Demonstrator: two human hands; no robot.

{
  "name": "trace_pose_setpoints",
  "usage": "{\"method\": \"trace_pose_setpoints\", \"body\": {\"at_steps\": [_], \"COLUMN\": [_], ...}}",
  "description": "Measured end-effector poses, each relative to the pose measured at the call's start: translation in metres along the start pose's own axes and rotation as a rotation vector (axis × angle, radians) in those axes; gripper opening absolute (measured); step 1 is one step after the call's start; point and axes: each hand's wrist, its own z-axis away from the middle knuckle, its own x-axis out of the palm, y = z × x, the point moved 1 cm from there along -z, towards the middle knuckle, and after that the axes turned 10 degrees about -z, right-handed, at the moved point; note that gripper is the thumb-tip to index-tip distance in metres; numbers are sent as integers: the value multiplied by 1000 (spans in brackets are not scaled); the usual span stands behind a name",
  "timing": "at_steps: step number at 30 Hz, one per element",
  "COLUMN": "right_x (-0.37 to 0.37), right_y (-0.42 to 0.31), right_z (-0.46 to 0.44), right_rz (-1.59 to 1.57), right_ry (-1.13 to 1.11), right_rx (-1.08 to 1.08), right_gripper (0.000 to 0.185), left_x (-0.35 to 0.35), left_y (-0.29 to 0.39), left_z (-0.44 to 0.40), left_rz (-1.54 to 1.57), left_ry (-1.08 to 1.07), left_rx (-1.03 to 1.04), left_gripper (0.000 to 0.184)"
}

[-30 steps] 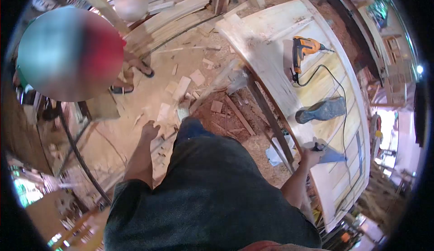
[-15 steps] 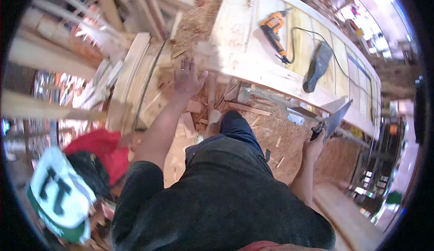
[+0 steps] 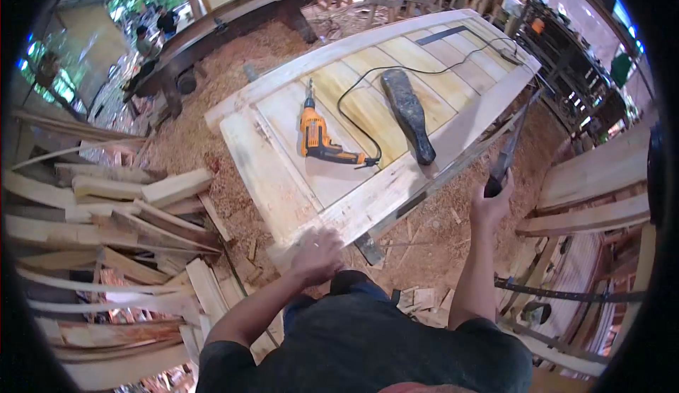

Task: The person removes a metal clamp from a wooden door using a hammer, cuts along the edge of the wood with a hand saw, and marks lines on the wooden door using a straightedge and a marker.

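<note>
My left hand point(image 3: 316, 255) lies at the near corner of a pale wooden panelled door point(image 3: 279, 202). Its fingers are blurred but appear loosely extended over the edge, with nothing visible in them. On the right, my right hand point(image 3: 489, 205) is closed around the dark handle of a handsaw point(image 3: 511, 142), whose blade points up and away beside the door's long edge. An orange and black power drill point(image 3: 315, 135) rests on the door, bit pointing away. Near it lies a dark, paddle-shaped object point(image 3: 407, 110), narrow end toward me.
The drill's black cord point(image 3: 417, 72) runs across the door, past a dark square point(image 3: 442, 36). Stacked timber offcuts point(image 3: 127, 202) fill the left side. Sawdust point(image 3: 219, 138) covers the ground. Planks point(image 3: 601, 174) stand at right. People point(image 3: 167, 21) are in the far background.
My view has swung, so the whole door now shows in front of me. My left hand has come to the door's near corner. The handsaw stays in my right hand. The person in the cap has left view.
</note>
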Motion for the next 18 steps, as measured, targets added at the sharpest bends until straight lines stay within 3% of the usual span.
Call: {"method": "trace_pose_setpoints", "body": {"at_steps": [1,3,5,8,9,12,13,14,18], "right_x": [-9,-16,-21,-31,-32,-45,-47,-44,-12], "right_y": [-14,-22,-17,-13,-29,-56,-66,-76,-139], "right_z": [9,26,43,82,102,181,220,257,440], "right_rz": [-25,-135,-299,-506,-772,-763,-871,-995,-1368], "right_ry": [53,112,128,71,150,210,250,300,549], "right_rx": [-64,-150,-207,192,319,525,623,696,925], "right_gripper": [76,74,71,62,39,39,45,51,62], "left_x": [0,6,22,6,40,12,49,22,70], "left_y": [-3,-4,6,-9,-35,-116,-160,-186,-283], "left_z": [-2,-8,-18,-45,-59,-88,-110,-101,-107], "left_rz": [78,197,300,510,830,627,508,511,64], "left_ry": [-90,-66,170,-4,76,132,435,422,428], "left_rx": [187,525,836,633,577,173,287,191,276], "left_gripper": [55,50,45,44,33,24,25,30,36]}}
